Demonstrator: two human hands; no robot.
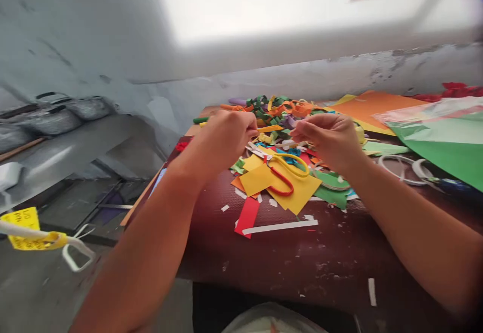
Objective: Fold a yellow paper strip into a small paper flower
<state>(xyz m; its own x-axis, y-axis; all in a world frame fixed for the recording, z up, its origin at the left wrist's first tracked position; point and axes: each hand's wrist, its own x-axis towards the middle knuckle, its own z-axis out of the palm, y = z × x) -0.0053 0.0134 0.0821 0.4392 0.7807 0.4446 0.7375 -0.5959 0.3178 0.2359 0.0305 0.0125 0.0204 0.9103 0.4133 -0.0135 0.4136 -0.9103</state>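
My left hand (226,137) is closed in a loose fist above a heap of coloured paper scraps (271,121). My right hand (330,137) faces it with fingers pinched. Between the two hands runs a yellow paper strip (269,129), held at both ends. Just below lie scissors with a red and a yellow handle (285,172) on yellow paper pieces (294,192). A chain of green and orange paper loops (279,105) lies behind the hands.
The dark brown table (302,262) carries a red scrap (247,216), a white strip (279,227), green sheets (449,147) and an orange sheet (373,106) at right, and white-handled scissors (403,168). A yellow tag on a cord (26,230) hangs at lower left.
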